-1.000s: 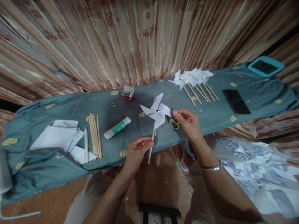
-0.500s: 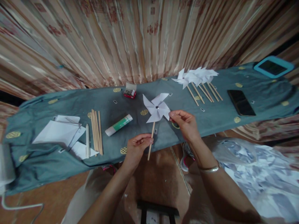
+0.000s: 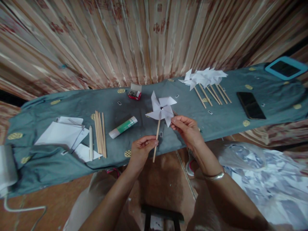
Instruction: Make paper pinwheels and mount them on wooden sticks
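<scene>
A white paper pinwheel (image 3: 161, 108) with a dark pin at its centre is held above the cloth-covered table. My left hand (image 3: 141, 149) pinches its wooden stick (image 3: 157, 133) between thumb and fingers. At the lower right of the pinwheel, my right hand (image 3: 186, 128) has thumb and fingers closed on a blade tip. A green and white glue stick (image 3: 123, 127) lies left of the pinwheel. Behind it stands an open red box of small pins (image 3: 134, 93). Further left are several loose wooden sticks (image 3: 99, 134).
Several finished pinwheels (image 3: 207, 78) lie in an overlapping row at the back right. Beside them rest a black phone (image 3: 251, 105) and a blue-framed device (image 3: 286, 68). White paper sheets (image 3: 60, 133) and a white pen-like tool (image 3: 90, 143) lie left. A bag of paper pieces (image 3: 267, 173) stands below right.
The pinwheel's blades have turned a little clockwise on the stick. My right hand has shifted slightly down and left with the blade. My left hand keeps its hold.
</scene>
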A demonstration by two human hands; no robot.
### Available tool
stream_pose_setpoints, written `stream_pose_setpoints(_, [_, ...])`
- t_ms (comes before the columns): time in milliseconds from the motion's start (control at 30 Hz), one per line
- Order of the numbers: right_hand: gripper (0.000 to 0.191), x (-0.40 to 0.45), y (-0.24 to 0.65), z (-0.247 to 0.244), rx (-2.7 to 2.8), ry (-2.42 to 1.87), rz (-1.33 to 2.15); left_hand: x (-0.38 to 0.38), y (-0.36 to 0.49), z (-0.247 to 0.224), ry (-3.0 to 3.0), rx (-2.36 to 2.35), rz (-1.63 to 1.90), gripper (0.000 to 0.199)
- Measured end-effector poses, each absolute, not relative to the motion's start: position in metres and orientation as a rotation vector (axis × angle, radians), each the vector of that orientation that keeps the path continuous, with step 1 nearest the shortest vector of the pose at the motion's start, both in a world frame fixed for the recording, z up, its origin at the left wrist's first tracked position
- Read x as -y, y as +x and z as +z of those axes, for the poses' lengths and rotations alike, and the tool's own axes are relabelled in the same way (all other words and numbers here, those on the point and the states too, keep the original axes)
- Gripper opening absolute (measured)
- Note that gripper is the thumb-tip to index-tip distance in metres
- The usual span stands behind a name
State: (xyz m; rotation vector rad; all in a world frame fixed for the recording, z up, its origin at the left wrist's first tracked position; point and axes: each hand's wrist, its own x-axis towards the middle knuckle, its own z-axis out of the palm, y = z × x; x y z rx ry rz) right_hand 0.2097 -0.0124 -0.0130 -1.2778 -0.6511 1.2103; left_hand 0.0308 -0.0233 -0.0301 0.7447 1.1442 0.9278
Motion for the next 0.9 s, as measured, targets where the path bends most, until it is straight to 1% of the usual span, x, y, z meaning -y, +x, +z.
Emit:
stream_pose_setpoints(600, [0.029, 0.016, 0.197, -0.013, 0.671, -1.204, 1.304, 0.023, 0.032, -0.030, 0.746, -1.151, 0.930, 0.022])
stream_pose_setpoints(900, [0.034, 0.015, 0.188, -0.012, 0.696, -1.204, 1.339, 0.023, 0.032, -0.027, 0.732, -1.143, 0.906, 0.023])
